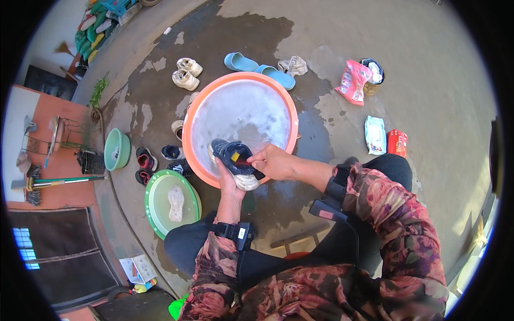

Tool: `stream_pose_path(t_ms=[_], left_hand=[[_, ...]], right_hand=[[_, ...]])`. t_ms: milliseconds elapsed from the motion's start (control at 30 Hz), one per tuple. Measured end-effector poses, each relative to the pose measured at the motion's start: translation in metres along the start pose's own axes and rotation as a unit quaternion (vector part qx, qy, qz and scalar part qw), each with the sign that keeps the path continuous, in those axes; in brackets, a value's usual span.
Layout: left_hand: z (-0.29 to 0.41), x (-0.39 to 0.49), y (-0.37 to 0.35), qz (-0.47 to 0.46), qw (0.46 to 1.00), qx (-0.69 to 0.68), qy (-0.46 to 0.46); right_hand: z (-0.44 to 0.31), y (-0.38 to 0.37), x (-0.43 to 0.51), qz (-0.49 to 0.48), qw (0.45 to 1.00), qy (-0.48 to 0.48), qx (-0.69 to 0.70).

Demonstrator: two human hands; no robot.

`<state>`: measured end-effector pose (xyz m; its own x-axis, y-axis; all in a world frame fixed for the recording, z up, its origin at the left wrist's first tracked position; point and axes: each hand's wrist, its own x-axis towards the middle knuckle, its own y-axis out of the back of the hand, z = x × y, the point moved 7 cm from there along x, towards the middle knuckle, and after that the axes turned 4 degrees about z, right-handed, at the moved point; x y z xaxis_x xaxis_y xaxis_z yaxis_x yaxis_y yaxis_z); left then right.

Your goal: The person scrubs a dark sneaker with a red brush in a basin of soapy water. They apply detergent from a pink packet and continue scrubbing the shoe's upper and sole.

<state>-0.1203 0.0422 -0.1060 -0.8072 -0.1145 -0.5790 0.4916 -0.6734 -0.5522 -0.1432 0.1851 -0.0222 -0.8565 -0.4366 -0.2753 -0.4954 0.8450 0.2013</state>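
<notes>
My left hand [229, 186] grips a dark blue sneaker [221, 148] with a white sole from below, its opening facing up. The fingertips of my right hand [275, 162] pinch at the shoe's opening; a reddish lining and a yellow patch show inside. Just what they pinch is hard to tell. The shoe is held above the near rim of a large orange basin [294, 120] of foamy, greyish water [241, 104]. Left of my hands, a green-rimmed basin [150, 212] holds water and a pale insole [176, 202].
White sneakers [186, 79], blue slippers [277, 76] and a crumpled cloth [293, 65] lie beyond the orange basin. Red-lined black shoes [146, 159] and a mint basin [125, 150] are left. A pink packet [353, 82], bin [373, 86] and wipes pack [375, 135] stand right. The concrete is wet.
</notes>
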Motion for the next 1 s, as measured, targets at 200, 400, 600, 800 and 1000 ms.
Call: stream_pose_path(t_ms=[200,400,600,800,1000], left_hand=[[0.005,-0.006,-0.007,-0.052,0.998,0.033,-0.001],[-0.003,-0.013,-0.025,-0.14,0.988,-0.009,0.063],[0.0,-0.008,-0.024,-0.092,0.995,0.01,0.04],[-0.001,0.0,-0.015,-0.042,0.998,0.035,0.0],[0.005,-0.001,-0.015,-0.078,0.996,0.035,0.023]], right_hand=[[-0.012,0.022,-0.016,-0.028,0.996,0.007,-0.088],[-0.051,0.043,-0.022,0.035,0.972,0.12,-0.2],[-0.027,0.041,-0.037,-0.015,0.988,-0.034,-0.15],[-0.033,0.033,-0.018,0.062,0.985,0.059,-0.147],[-0.009,0.036,-0.019,0.0,0.946,0.033,-0.322]])
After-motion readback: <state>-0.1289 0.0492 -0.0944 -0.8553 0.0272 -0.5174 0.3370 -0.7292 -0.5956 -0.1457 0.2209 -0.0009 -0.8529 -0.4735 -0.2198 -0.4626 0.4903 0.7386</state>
